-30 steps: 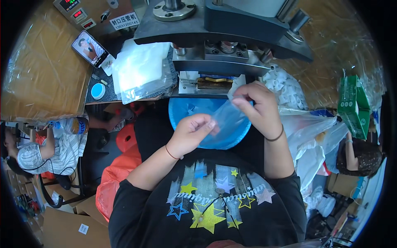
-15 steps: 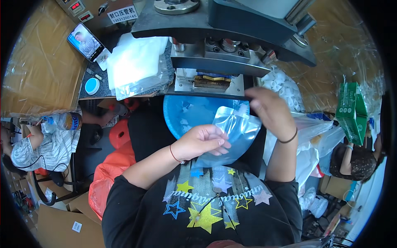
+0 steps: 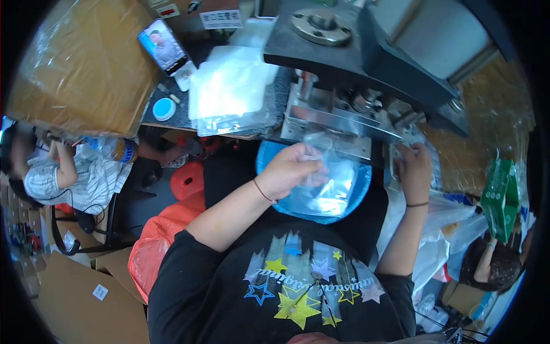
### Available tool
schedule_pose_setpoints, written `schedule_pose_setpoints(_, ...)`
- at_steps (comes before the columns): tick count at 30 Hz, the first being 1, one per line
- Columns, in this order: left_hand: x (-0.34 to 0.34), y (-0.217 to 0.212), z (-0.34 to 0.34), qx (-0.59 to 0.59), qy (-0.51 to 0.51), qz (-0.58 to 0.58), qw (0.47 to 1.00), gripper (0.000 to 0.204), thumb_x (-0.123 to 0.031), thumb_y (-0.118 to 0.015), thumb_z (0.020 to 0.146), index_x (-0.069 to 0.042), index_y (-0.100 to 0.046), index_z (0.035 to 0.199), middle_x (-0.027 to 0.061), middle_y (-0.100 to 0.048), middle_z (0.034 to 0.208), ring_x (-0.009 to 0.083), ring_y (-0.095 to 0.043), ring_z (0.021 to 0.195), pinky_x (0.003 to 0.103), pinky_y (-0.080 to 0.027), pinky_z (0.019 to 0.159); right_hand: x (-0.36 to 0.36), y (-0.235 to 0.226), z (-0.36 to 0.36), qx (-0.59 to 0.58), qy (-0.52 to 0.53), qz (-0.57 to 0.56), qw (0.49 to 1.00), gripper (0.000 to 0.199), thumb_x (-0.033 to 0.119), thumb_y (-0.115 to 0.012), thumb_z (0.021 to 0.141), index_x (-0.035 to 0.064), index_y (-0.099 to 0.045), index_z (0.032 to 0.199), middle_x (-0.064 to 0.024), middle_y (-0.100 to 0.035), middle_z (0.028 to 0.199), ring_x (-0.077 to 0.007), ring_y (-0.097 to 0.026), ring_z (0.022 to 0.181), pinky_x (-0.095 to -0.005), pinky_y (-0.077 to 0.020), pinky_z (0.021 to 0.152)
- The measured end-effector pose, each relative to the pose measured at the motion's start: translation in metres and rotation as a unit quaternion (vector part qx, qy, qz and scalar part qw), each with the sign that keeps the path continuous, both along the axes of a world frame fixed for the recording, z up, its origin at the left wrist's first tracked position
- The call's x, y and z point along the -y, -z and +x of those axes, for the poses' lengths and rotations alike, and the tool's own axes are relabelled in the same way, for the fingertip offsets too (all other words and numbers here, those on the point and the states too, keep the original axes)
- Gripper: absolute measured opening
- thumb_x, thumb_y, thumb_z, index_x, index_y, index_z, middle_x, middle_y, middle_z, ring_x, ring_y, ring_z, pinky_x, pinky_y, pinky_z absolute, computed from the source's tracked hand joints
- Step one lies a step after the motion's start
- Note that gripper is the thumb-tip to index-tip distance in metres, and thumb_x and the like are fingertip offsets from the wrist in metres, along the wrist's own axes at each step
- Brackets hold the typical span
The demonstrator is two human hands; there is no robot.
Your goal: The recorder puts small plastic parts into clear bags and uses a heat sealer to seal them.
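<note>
My left hand (image 3: 293, 171) is closed, with thumb and fingers pinching a clear plastic bag (image 3: 339, 192). The bag hangs over a blue basin (image 3: 266, 156), its upper part in front of the press's lower metal block (image 3: 358, 146). To the right of the press, my right hand (image 3: 413, 172) hovers beside the white plastic pieces (image 3: 431, 150). Its fingers are bent and apart, somewhat blurred, and nothing shows between them. The hand covers much of these pieces.
The heavy dark press (image 3: 366, 69) overhangs the work spot. Clear bags (image 3: 229, 92) lie stacked left of it, beside a phone (image 3: 163, 49) and a round blue-lidded tub (image 3: 164, 109). A red plastic bag (image 3: 160, 229) sits at my left. Two people are at the sides.
My left hand has carried the bag up toward the press. My right hand has moved away from the bag to the white pieces at the right. The view has shifted.
</note>
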State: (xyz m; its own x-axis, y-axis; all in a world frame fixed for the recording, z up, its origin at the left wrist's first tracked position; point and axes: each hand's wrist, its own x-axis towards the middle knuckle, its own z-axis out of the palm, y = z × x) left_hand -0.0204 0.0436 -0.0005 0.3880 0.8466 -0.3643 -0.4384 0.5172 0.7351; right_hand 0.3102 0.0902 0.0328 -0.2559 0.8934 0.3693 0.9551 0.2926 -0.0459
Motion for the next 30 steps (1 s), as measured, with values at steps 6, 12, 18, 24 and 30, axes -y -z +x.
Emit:
schedule_pose_setpoints(6, -0.015, -0.015, -0.071, -0.708, -0.281, 0.443, 0.472, 0.081, -0.035, -0.074, 0.085, -0.002, -0.034, 0.147, 0.0335, -0.037, 0.143, 0.0485, -0.037, 0.134, 0.057, -0.032, 0.110, 0.006, -0.003, 0.009, 0.009, -0.017, 0.043, 0.999, 0.033, 0.008, -0.070, 0.079, 0.0080, -0.069, 0.113, -0.0167, -0.061, 0.110, -0.0381, -0.057, 0.106, -0.0449, -0.0457, 0.090)
schedule_pose_setpoints(12, 0.009, 0.020, -0.104, -0.701, -0.128, 0.488, 0.504, 0.038, -0.016, -0.066, 0.091, -0.001, -0.058, 0.125, 0.0201, -0.063, 0.124, 0.0373, -0.060, 0.116, 0.045, -0.046, 0.100, 0.023, 0.003, 0.014, -0.340, 0.009, 0.054, 0.939, 0.021, 0.009, -0.062, 0.091, -0.0013, -0.063, 0.109, -0.0085, -0.061, 0.095, -0.0133, -0.056, 0.076, -0.0267, -0.0455, 0.068)
schedule_pose_setpoints(18, 0.025, -0.015, -0.060, -0.452, -0.145, 0.372, 0.798, 0.012, -0.012, -0.060, 0.094, -0.003, -0.069, 0.093, 0.0140, -0.068, 0.082, 0.0267, -0.067, 0.074, 0.033, -0.051, 0.067, 0.046, -0.022, -0.068, -0.269, -0.204, -0.094, 0.937, 0.014, 0.012, -0.061, 0.094, -0.0012, -0.061, 0.096, -0.0136, -0.061, 0.087, -0.0279, -0.059, 0.075, -0.0346, -0.0471, 0.071)
schedule_pose_setpoints(24, 0.037, -0.024, -0.005, -0.439, -0.007, 0.410, 0.799, 0.014, -0.014, -0.060, 0.096, -0.002, -0.067, 0.093, 0.0141, -0.067, 0.086, 0.0260, -0.068, 0.079, 0.031, -0.052, 0.070, 0.048, -0.052, -0.097, -0.499, -0.182, -0.072, 0.844, 0.021, 0.022, -0.053, 0.103, 0.0014, -0.059, 0.106, -0.0022, -0.059, 0.094, -0.0118, -0.054, 0.083, -0.0275, -0.0443, 0.076)
schedule_pose_setpoints(30, 0.044, -0.014, -0.002, -0.396, 0.006, 0.407, 0.823, 0.010, -0.012, -0.065, 0.093, -0.004, -0.066, 0.098, 0.0108, -0.069, 0.088, 0.0233, -0.067, 0.077, 0.031, -0.051, 0.071, 0.055, -0.048, -0.088, -0.529, -0.154, -0.070, 0.831, 0.013, 0.012, -0.069, 0.093, 0.0018, -0.065, 0.100, -0.0025, -0.063, 0.089, -0.0074, -0.055, 0.077, -0.0221, -0.0428, 0.068)
